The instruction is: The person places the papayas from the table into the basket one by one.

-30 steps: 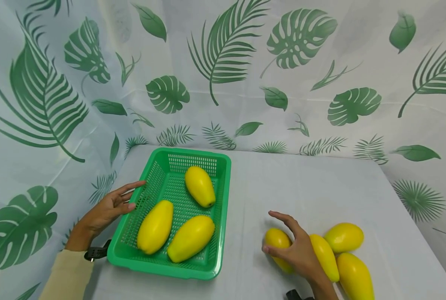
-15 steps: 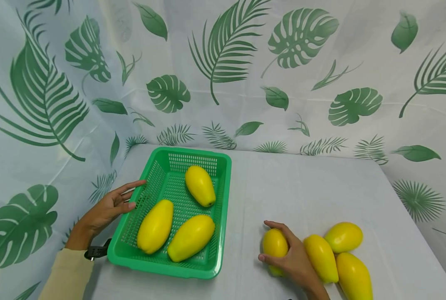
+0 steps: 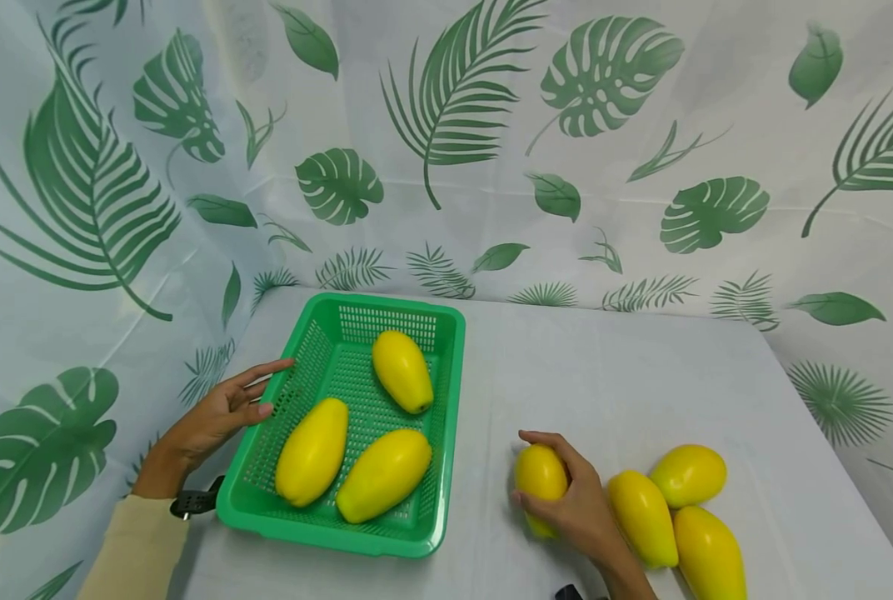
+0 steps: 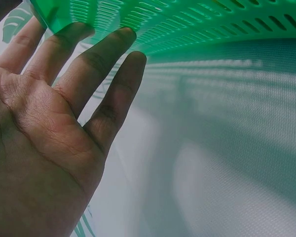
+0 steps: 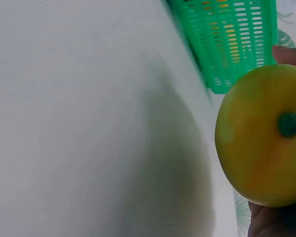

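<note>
My right hand [image 3: 577, 500] grips a yellow papaya [image 3: 540, 475] between thumb and fingers, right of the basket. In the right wrist view the papaya [image 5: 261, 143] shows its green stem end, and its shadow falls apart from it on the white cloth. With fingers loosely straight, my left hand [image 3: 217, 421] touches the left side of a green plastic basket [image 3: 452, 400]. The left wrist view has these fingertips against the basket's slotted wall [image 4: 187, 24]. Inside the basket lie three papayas: one at the back [image 3: 401, 371], one at front left [image 3: 311, 454], one at front right [image 3: 384, 475].
Three more papayas lie grouped to the right of my right hand: one nearest it [image 3: 644, 517], one behind [image 3: 689, 475], one in front [image 3: 710, 550]. A white cloth [image 3: 604, 367] covers the table. Leaf-printed curtains [image 3: 476, 208] stand at the back and sides.
My right hand has closed round the papaya and moved a little left with it, away from the group of three. The left hand and basket have stayed in place.
</note>
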`<move>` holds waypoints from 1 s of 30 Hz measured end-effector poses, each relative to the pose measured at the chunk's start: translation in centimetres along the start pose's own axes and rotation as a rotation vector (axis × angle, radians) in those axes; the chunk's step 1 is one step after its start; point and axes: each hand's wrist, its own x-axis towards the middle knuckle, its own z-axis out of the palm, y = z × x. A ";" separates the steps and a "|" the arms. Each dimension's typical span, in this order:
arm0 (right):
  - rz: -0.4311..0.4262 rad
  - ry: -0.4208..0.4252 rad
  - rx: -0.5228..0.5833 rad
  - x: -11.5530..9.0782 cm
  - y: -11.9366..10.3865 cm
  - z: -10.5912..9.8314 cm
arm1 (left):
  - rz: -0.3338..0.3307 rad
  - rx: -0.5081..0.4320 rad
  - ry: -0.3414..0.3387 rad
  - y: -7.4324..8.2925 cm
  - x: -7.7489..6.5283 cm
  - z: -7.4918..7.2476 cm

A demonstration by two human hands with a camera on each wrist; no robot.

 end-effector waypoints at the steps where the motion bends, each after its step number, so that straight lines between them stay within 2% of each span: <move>1: -0.014 0.000 0.006 0.1 -0.2 -0.1 | 0.000 0.001 0.001 0.0 0.0 0.0; 8: -0.089 0.011 0.034 1.2 -1.3 -0.3 | 0.006 0.016 -0.002 -0.1 0.1 -0.1; 16: -0.189 0.023 0.040 2.4 -2.8 -0.7 | 0.023 -0.010 -0.014 -0.2 0.1 -0.1; 30: -0.264 0.013 0.082 4.7 -6.6 -0.7 | 0.014 -0.017 -0.017 -0.1 0.0 -0.1</move>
